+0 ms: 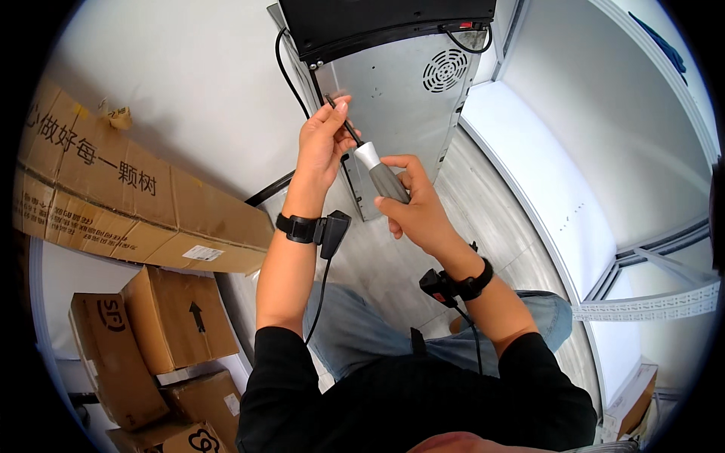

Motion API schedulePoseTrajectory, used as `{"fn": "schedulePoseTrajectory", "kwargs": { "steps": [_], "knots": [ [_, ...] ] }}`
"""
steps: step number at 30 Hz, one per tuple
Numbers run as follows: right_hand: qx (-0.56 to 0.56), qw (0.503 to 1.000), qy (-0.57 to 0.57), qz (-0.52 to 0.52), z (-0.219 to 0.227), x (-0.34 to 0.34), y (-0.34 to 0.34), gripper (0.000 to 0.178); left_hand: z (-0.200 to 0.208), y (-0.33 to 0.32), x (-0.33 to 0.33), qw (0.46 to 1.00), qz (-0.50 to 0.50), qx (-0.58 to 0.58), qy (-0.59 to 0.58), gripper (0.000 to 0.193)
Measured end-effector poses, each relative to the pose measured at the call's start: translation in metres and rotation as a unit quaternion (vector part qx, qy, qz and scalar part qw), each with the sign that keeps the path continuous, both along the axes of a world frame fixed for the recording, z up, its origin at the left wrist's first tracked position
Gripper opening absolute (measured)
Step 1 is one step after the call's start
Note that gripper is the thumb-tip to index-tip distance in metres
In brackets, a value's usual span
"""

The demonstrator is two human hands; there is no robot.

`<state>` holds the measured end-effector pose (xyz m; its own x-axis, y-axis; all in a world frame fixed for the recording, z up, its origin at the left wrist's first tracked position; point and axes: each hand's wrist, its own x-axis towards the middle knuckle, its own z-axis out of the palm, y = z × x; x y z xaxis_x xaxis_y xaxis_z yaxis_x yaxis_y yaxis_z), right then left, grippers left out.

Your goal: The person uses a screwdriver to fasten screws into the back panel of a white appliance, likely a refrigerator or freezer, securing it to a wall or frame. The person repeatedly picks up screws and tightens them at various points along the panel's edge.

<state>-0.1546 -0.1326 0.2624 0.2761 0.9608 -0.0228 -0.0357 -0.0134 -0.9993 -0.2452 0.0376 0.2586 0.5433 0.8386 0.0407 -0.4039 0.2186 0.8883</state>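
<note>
My right hand [419, 208] is wrapped round the handle of a screwdriver [387, 180], which has a grey grip, a white collar and a dark shaft. The shaft slants up and to the left. Close to its tip, my left hand [325, 140] is closed round the shaft with thumb and fingers. Whether a small part such as a screw sits at the tip is too small to tell. Just beyond both hands stands a tall metal cabinet [393, 98] with a round slotted vent; the screwdriver is held in front of its panel.
A black unit [393, 23] with a power cable tops the cabinet. At the left lean a long carton [181, 208] and several smaller cardboard boxes [181, 321]. White framed panels [604, 121] stand at the right. Wrist straps with small corded devices [332, 232] are on both forearms.
</note>
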Motion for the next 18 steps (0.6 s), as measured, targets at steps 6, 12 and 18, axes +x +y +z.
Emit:
{"fn": "schedulePoseTrajectory", "kwargs": {
  "steps": [6, 12, 18],
  "knots": [
    [0.017, 0.998, 0.063, -0.003, -0.001, -0.008, 0.000, 0.057, -0.003, 0.009, -0.009, 1.000, -0.009, -0.007, -0.004, 0.027],
    [0.027, 0.914, 0.386, 0.121, 0.003, 0.004, -0.001, 0.053, 0.004, 0.008, -0.011, 0.998, -0.014, -0.039, -0.044, 0.025],
    [0.009, 0.951, 0.299, 0.073, 0.002, -0.002, -0.001, 0.050, 0.006, 0.004, -0.013, 0.997, -0.013, -0.051, -0.053, 0.029]
  ]
}}
